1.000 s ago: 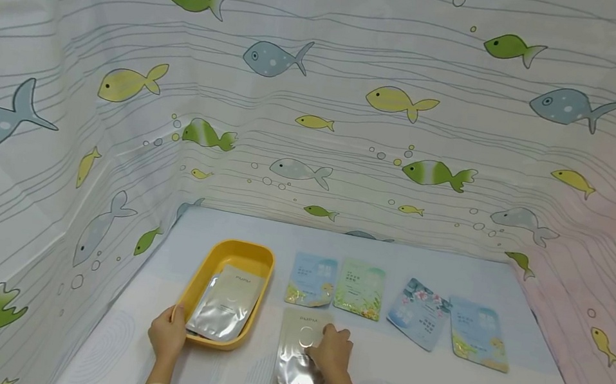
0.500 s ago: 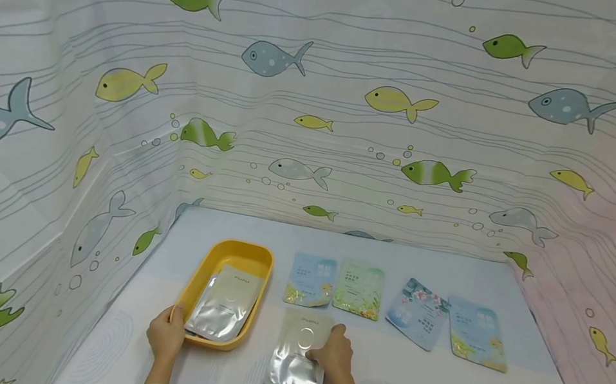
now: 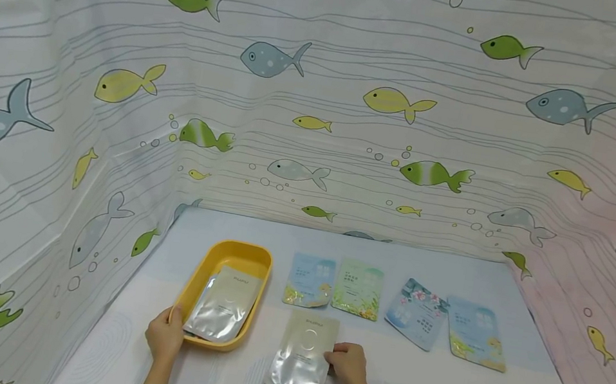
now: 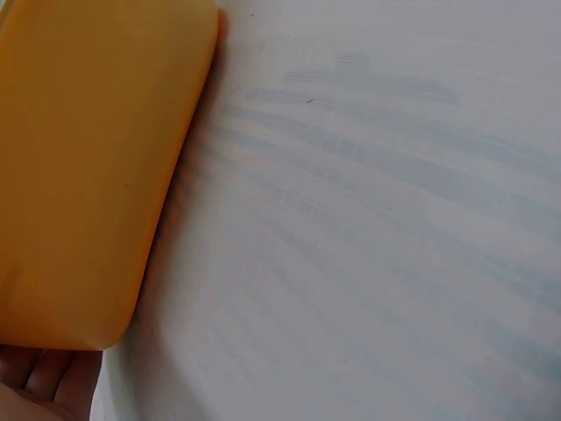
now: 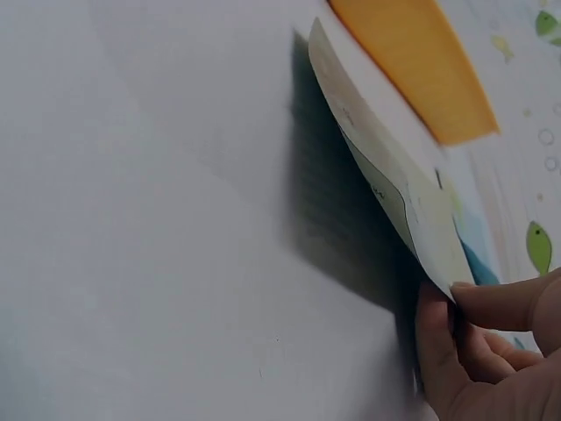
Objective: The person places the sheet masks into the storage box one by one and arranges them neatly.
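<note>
My right hand (image 3: 349,365) pinches the right edge of a silvery-beige foil sheet mask packet (image 3: 300,363) between thumb and fingers. In the right wrist view the packet (image 5: 386,175) is raised at a slant and casts a shadow on the table. At the left, my left hand (image 3: 165,332) grips the near left rim of a yellow plastic bin (image 3: 244,248). The left wrist view has the bin's outer wall (image 4: 88,167), with curled fingers (image 4: 53,381) under its lower end. Inside the bin lies a similar foil packet (image 3: 225,304), covering most of another beneath.
Behind the held packet lie a blue packet (image 3: 310,281) and a green one (image 3: 357,289). Farther right are a floral blue packet (image 3: 417,313) and another blue packet (image 3: 476,333). A fish-patterned curtain (image 3: 347,158) surrounds the table on three sides.
My right hand has shifted from lying over the packet to pinching its right edge, and the packet has tilted and come up. The left hand stays on the bin.
</note>
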`<state>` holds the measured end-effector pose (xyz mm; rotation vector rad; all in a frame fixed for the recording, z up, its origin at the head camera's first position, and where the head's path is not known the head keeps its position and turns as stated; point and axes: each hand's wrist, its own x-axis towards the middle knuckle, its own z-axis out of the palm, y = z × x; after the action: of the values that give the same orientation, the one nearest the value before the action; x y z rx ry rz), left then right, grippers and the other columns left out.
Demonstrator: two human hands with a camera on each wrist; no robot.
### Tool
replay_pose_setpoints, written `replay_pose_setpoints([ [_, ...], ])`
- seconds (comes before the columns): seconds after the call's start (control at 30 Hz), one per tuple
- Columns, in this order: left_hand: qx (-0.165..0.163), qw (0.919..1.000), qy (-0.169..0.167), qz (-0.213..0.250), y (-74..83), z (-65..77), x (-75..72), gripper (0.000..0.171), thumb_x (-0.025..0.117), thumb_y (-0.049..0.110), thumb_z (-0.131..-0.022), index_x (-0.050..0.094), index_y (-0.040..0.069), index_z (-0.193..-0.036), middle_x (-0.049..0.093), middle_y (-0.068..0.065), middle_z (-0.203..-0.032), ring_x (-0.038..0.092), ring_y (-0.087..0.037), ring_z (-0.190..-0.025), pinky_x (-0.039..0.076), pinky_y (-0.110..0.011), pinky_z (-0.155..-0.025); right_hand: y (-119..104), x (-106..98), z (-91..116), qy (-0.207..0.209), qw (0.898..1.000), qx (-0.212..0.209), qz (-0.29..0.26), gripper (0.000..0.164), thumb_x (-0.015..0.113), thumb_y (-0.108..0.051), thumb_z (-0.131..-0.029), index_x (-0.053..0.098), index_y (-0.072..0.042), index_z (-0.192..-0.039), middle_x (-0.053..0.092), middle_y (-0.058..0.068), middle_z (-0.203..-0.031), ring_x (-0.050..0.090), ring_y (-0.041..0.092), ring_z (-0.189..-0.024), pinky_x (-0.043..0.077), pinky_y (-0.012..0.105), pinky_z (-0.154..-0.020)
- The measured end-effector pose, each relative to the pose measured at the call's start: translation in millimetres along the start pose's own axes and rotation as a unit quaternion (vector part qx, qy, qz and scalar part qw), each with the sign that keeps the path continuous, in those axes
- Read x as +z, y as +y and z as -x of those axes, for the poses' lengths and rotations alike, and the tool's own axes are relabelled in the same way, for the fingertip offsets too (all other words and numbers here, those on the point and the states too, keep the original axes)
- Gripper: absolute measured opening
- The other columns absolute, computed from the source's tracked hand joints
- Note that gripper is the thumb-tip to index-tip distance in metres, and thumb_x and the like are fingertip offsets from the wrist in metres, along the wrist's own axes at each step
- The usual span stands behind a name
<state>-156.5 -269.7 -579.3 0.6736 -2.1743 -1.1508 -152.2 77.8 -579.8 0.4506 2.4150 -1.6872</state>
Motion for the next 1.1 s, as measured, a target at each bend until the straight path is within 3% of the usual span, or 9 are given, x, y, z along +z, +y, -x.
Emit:
replay_pose_setpoints([
  [0.23, 0.006, 1.0, 0.001, -0.005, -0.3, 1.0, -0.4, 0.027, 0.052, 0.008, -0.091, 0.065, -0.015, -0.095, 0.064, -0.033, -0.095, 0.059, -0.052, -0.091, 0.044, -0.058, -0.079, 0.7, -5.4, 0.6, -0.028, 0.998, -0.006, -0.059, 0.026, 0.064, 0.004, -0.077, 0.06, 0.016, -0.099, 0.068, 0.016, -0.078, 0.064, 0.014, -0.061, 0.054, 0.028, -0.055],
  [0.43, 0.01, 0.9999, 0.005, -0.002, -0.4, 1.0, 0.1, 0.025, 0.053, 0.007, -0.091, 0.066, -0.014, -0.094, 0.064, -0.033, -0.095, 0.059, -0.052, -0.091, 0.044, -0.058, -0.079, -9.5, -12.4, 2.8, -0.025, 0.998, 0.0, -0.062, 0.029, 0.062, 0.005, -0.079, 0.06, 0.016, -0.106, 0.068, 0.014, -0.079, 0.06, 0.01, -0.061, 0.051, 0.026, -0.055],
  [0.63, 0.016, 0.9998, 0.009, -0.001, 1.2, 0.6, -0.5, 0.025, 0.053, 0.007, -0.09, 0.066, -0.014, -0.093, 0.064, -0.033, -0.093, 0.059, -0.052, -0.09, 0.044, -0.058, -0.078, -23.1, -18.5, 5.1, -0.029, 0.996, -0.029, -0.083, 0.028, 0.059, 0.007, -0.082, 0.058, 0.019, -0.107, 0.069, 0.02, -0.082, 0.06, 0.01, -0.059, 0.051, 0.025, -0.053],
  [0.83, 0.015, 0.9999, 0.007, -0.001, 0.6, 0.3, -1.5, 0.025, 0.053, 0.007, -0.09, 0.066, -0.014, -0.092, 0.064, -0.033, -0.093, 0.059, -0.052, -0.089, 0.044, -0.058, -0.077, -40.6, -20.0, 2.9, -0.045, 0.991, -0.06, -0.114, 0.027, 0.057, 0.008, -0.084, 0.057, 0.02, -0.108, 0.069, 0.024, -0.084, 0.064, 0.013, -0.06, 0.056, 0.031, -0.058],
  [1.1, 0.009, 0.9999, 0.005, -0.001, -1.8, -0.6, 0.7, 0.025, 0.054, 0.008, -0.091, 0.066, -0.014, -0.093, 0.064, -0.032, -0.094, 0.059, -0.051, -0.089, 0.044, -0.058, -0.078, -58.3, -11.7, -5.5, -0.054, 0.988, -0.068, -0.131, 0.029, 0.058, 0.006, -0.086, 0.056, 0.019, -0.112, 0.068, 0.024, -0.087, 0.066, 0.015, -0.063, 0.056, 0.03, -0.06],
])
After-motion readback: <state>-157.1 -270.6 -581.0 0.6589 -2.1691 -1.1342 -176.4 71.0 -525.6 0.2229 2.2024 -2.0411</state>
